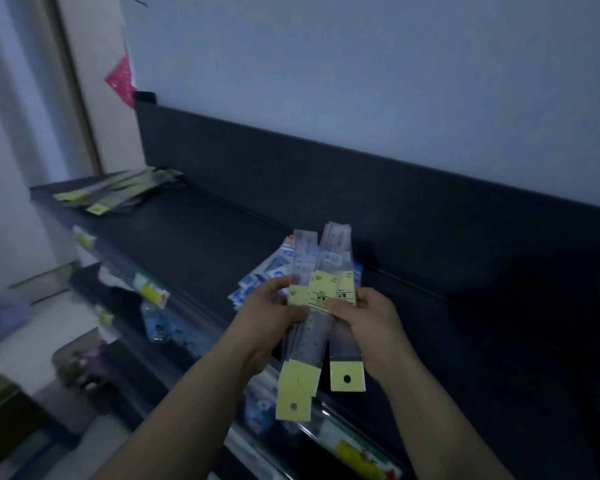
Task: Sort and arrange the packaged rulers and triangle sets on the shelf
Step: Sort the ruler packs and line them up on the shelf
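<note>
Both hands hold a fanned bundle of packaged clear rulers (321,271) with yellow header cards, raised above the dark shelf (201,237). My left hand (271,313) grips the bundle's left side and my right hand (371,323) pinches its right side. Two yellow hang tabs with punched holes dangle below my hands. A pile of blue-and-white packaged sets (267,275) lies on the shelf behind the bundle, partly hidden by it. Another stack of yellow-carded ruler packs (111,192) rests at the shelf's far left end.
A tall dark back panel (361,188) runs behind the shelf against a pale wall. Lower shelves at left hold more packaged stationery (153,292). A pink perforated item (120,77) hangs at the upper left. Boxes sit on the floor at lower left.
</note>
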Demonstrator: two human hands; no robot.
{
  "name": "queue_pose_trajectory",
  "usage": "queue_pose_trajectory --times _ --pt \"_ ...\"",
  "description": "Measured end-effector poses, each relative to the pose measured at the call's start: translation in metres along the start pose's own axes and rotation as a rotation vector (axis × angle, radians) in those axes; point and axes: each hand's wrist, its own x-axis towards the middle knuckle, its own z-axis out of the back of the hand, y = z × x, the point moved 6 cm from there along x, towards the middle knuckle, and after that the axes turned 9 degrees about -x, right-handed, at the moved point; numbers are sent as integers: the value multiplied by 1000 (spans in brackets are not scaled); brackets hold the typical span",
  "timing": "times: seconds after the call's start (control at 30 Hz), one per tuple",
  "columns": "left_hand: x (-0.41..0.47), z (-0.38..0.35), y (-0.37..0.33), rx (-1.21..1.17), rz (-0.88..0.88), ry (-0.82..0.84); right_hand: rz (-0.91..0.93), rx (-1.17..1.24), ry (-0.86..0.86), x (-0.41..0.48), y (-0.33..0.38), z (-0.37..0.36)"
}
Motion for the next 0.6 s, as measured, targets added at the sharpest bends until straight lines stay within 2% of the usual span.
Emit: queue_pose_trajectory --times 0.37,0.6 --pt "26 201 -97 20 -79 -145 64 -34 121 39 43 -227" --pt "61 298 -145 95 -92 -225 48 -85 172 80 57 -336"
